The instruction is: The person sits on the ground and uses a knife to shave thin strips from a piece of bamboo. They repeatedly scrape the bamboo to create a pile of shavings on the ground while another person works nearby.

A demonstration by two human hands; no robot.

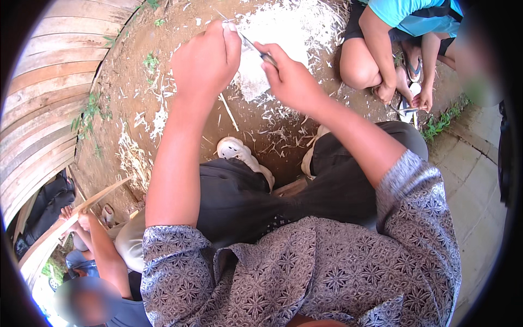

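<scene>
My left hand is closed in a fist at the upper middle, thumb on top. A thin pale sliver, apparently wood or bamboo, sticks out past its thumb. My right hand is wrapped round the dark handle of a small knife. Its narrow blade points up and left toward my left thumb, close to the sliver; whether they touch I cannot tell. Beneath my hands, a pale sheet or heap is strewn with white shavings. A thin pale stick shows below my left wrist.
A crouching person in a blue shirt is at the upper right. Another person at the lower left grips a long pale strip. Wooden planks run along the left, paving along the right. My white shoes rest on soil.
</scene>
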